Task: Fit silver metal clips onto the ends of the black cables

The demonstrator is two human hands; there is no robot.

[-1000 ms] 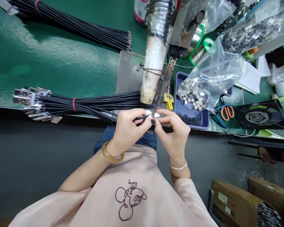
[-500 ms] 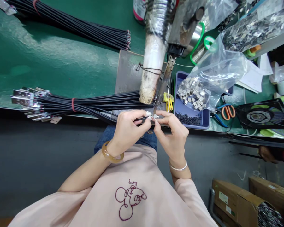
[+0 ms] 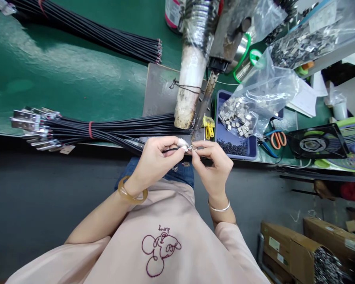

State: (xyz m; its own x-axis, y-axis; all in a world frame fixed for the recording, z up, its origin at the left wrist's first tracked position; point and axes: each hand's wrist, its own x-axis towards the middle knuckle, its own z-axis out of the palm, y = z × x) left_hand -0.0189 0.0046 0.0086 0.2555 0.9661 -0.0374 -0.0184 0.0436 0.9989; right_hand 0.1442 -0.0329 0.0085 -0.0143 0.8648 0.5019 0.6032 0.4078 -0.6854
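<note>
My left hand (image 3: 158, 159) pinches a black cable (image 3: 170, 149) close to its end, between thumb and white-covered fingertips. Close by on the right, my right hand (image 3: 213, 167) is closed, thumb and fingers together at a small metal piece (image 3: 192, 147) at the cable's end; its details are too small to make out. Just above the fingertips, the tip of a soldering iron (image 3: 205, 98) points down. Left of it hangs a wrapped white nozzle (image 3: 187, 94). A banded bundle of black cables (image 3: 112, 128) with metal plugs lies beside my left hand.
A purple tray (image 3: 253, 152) holds a bag of metal shells (image 3: 238, 118) and small black pieces. Right of it are orange-handled pliers (image 3: 278, 139) and a black fan (image 3: 315, 145). Solder spools (image 3: 245, 71) stand behind. Another cable bundle (image 3: 100, 31) lies at back left.
My fingertips have drawn closer together at the cable end, and the left hand has shifted slightly left. The whole view has moved a little.
</note>
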